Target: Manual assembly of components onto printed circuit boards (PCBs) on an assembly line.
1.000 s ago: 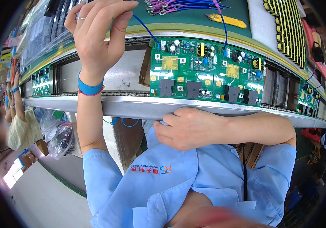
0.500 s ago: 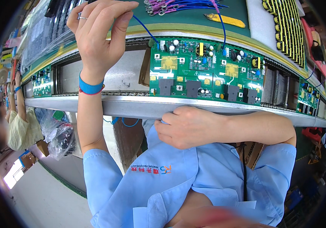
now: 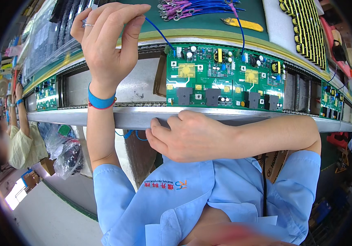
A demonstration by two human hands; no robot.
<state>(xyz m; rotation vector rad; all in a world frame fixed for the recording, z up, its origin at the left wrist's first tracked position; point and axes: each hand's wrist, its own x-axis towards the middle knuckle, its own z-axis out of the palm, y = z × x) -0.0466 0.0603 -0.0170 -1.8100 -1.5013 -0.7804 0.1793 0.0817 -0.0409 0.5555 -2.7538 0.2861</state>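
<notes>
My left hand (image 3: 112, 43) is raised at the rail's left part, its thumb and index finger pinched on the upper end of a blue wire (image 3: 159, 30). That end is hidden in the fingers; the lower end meets the top left corner of a green circuit board (image 3: 231, 84). A second blue wire (image 3: 242, 33) with a pink sleeve rises from the board's upper middle, held by neither hand. My right hand (image 3: 184, 135) is in front of the near rail, below the board, fingers loosely bent and slightly apart. Nothing shows in it; the palm is hidden.
The board lies across a conveyor with a metal near rail (image 3: 139, 120). More boards sit at left (image 3: 46, 93) and right (image 3: 331, 102). Beyond are a bundle of ring-terminal wires (image 3: 184, 9), a yellow utility knife (image 3: 243, 24) and rows of yellow-black components (image 3: 305, 35). Another person's arm (image 3: 21, 108) is far left.
My right hand has shifted left along the near rail and its fingers have loosened. My left hand keeps its pinch on the blue wire. The view has shifted slightly.
</notes>
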